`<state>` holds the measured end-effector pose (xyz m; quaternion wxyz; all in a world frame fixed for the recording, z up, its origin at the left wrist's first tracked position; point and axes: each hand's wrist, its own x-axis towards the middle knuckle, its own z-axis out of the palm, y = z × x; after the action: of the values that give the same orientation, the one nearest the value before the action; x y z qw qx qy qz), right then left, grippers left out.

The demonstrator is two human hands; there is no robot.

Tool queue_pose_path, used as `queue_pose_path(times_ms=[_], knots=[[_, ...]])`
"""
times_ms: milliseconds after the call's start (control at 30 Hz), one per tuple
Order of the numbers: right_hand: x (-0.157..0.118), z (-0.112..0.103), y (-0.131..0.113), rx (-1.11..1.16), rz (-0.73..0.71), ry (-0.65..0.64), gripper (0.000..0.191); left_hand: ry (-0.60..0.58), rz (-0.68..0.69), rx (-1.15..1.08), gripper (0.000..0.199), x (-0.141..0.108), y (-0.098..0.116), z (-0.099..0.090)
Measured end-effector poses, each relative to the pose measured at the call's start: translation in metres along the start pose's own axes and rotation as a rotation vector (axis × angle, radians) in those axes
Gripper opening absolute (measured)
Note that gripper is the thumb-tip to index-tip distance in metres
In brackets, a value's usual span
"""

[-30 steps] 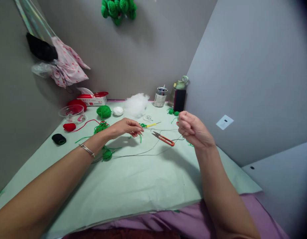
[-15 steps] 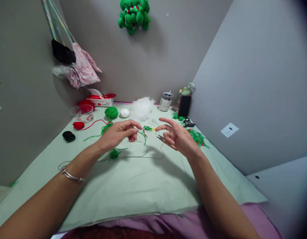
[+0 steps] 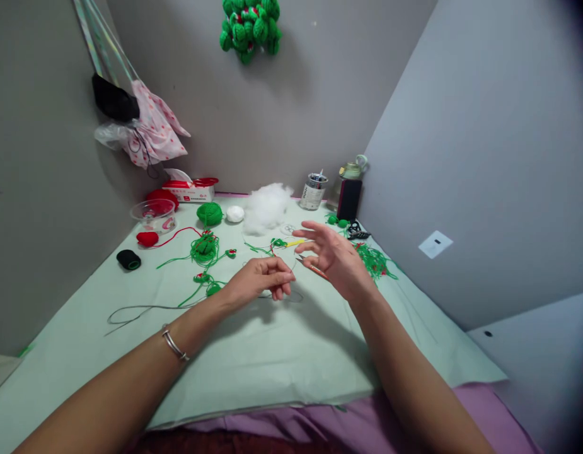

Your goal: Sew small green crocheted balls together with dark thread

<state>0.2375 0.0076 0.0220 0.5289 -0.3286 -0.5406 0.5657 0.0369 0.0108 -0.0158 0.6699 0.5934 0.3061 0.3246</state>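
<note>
Rear wall: plain grey. Left wall: darker grey. Right wall: paler, fitted with a white wall plate. Worktop: pale green covering, purple cloth showing at its near edge. Shadows soft.

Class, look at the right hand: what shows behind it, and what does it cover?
Behind the right hand, the snips show some blade and orange handle; the hand covers the rest of them.

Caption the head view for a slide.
Left hand pinched, right hand open near orange-handled snips, with a green yarn ball and white stuffing farther back.
</note>
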Motion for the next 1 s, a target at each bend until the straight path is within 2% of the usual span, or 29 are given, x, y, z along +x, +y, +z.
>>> queue_pose_path(times_ms=[67, 133, 167, 267, 400, 567, 700, 867, 1000], knots=[[0.002, -0.005, 0.001, -0.112, -0.085, 0.184, 0.033, 0.06, 0.014, -0.057, 0.026, -0.001, -0.002, -0.003], [0.003, -0.006, 0.002, -0.268, -0.088, 0.268, 0.026, 0.116, 0.033, -0.091, 0.025, -0.001, -0.003, -0.006], [0.002, -0.004, 0.003, -0.336, -0.054, 0.248, 0.026, 0.141, 0.043, -0.092, 0.026, -0.001, -0.003, -0.006], [-0.001, 0.008, 0.009, -0.447, 0.046, 0.083, 0.027, 0.19, 0.077, -0.051, 0.028, -0.002, -0.003, -0.003], [-0.004, 0.023, 0.022, -0.483, -0.045, 0.082, 0.023, 0.182, 0.096, 0.015, 0.029, -0.003, -0.003, 0.003], [0.0, 0.019, 0.027, -0.273, -0.002, 0.085, 0.019, 0.093, 0.088, 0.067, 0.026, -0.006, 0.005, -0.002], [0.002, 0.014, 0.023, -0.121, 0.028, 0.111, 0.024, 0.069, 0.126, 0.178, 0.025, -0.012, 0.013, -0.009], [-0.004, 0.023, 0.024, -0.084, 0.213, -0.083, 0.034, 0.054, 0.17, 0.28, 0.016, -0.016, 0.018, -0.006], [-0.008, 0.028, 0.025, -0.137, 0.188, -0.119, 0.032, 0.074, 0.166, 0.246, 0.018, -0.016, 0.018, -0.01]])
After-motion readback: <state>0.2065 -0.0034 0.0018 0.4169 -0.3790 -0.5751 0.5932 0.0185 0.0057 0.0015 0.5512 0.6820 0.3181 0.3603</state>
